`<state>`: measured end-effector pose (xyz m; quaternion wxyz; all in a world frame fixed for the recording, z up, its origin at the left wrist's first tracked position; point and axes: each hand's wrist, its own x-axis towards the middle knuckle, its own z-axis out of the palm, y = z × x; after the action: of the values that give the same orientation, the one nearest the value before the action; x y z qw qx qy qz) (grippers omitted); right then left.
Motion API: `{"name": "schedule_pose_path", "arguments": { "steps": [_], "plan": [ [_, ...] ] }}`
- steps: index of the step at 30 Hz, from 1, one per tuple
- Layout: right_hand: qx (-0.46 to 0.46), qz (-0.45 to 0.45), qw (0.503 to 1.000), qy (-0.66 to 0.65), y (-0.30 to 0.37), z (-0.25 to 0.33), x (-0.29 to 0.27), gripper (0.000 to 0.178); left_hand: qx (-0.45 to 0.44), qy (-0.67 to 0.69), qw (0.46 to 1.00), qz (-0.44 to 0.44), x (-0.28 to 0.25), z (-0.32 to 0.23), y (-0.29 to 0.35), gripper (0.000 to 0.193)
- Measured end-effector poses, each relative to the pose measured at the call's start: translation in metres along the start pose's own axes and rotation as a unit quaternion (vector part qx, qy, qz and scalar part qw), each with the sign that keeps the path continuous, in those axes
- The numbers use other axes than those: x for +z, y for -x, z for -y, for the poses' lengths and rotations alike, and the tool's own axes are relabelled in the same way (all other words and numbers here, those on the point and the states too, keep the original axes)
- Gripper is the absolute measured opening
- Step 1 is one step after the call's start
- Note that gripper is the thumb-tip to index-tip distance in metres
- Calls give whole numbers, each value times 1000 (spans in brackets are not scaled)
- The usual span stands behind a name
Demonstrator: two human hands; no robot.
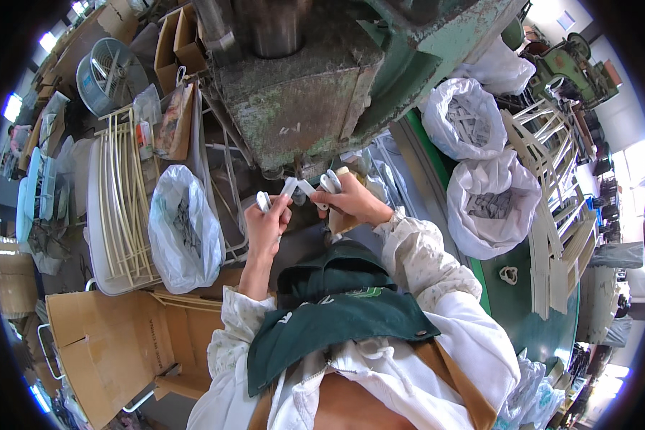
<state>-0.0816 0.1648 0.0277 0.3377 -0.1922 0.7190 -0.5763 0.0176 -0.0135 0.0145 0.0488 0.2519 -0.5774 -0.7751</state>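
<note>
Green-painted, chipped metal of a heavy press (315, 93) fills the middle of a crowded workshop, with a green bench top (512, 304) to the right, a round fan (107, 72) at far left and flattened cardboard (107, 344) below. White plastic sacks (491, 208) on the bench hold pale cut-out pieces, and a clear bag (183, 229) beside a tray of long cream strips (122, 208) holds dark bits. Just under the press, the left hand (267, 223) pinches a white plastic loop piece (264, 201) while the right hand (355, 202) grips similar white pieces (330, 183).
</note>
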Motion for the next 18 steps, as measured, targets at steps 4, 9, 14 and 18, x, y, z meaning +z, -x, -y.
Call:
{"name": "schedule_pose_path", "arguments": {
  "steps": [4, 9, 14, 18],
  "plan": [
    [-34, -1, 999, 15, 7, 16, -6, 20, 11, 8, 999, 31, 5, -16, 3, 21],
    [-44, -161, 985, -38, 36, 9, -41, 18, -88, 152, 978, 110, -8, -12, 16, 30],
    [-16, -528, 827, 190, 62, -9, -214, 18, -205, 292, 921, 157, -41, 43, 35, 38],
    [-77, -252, 950, -165, 41, -40, -188, 18, -153, 304, 931, 128, -35, 59, 30, 33]
  ]
}}
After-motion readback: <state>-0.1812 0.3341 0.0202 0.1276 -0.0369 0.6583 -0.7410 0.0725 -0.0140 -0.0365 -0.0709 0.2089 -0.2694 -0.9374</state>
